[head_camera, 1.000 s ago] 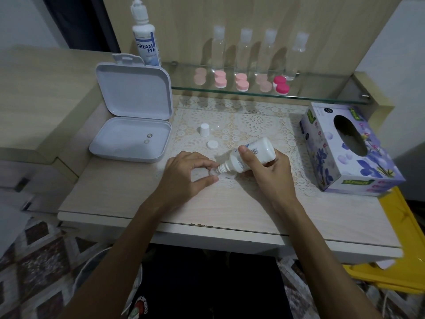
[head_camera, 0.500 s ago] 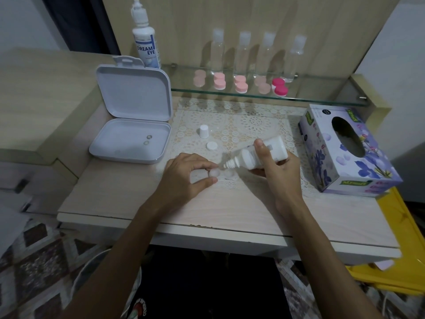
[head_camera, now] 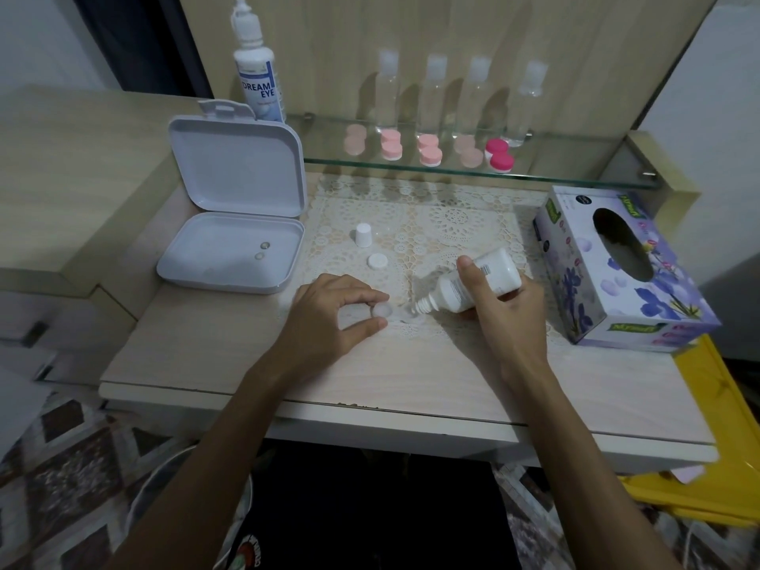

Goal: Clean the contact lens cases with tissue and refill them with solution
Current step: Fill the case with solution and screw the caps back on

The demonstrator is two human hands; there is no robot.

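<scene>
Refilling, by the look of it. Tissue box [head_camera: 617,269] sits far right, within reach for wiping; print too blurred to read. White hinged box [head_camera: 234,224] lies open on the left. Big bottle [head_camera: 259,84] behind it reads "DREAM EYE". Right hand [head_camera: 499,310] grips the small solution bottle [head_camera: 477,281], nozzle tilted down-left, label unreadable. Left hand [head_camera: 333,312] pinches the clear lens case [head_camera: 382,310] steady on the lace mat [head_camera: 432,224]. Caps [head_camera: 364,234] parked just behind.

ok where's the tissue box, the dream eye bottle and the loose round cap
tissue box [head_camera: 612,281], head view, flowered side panel
dream eye bottle [head_camera: 258,86], head view, blue label
round cap [head_camera: 377,261], head view, top face
</scene>
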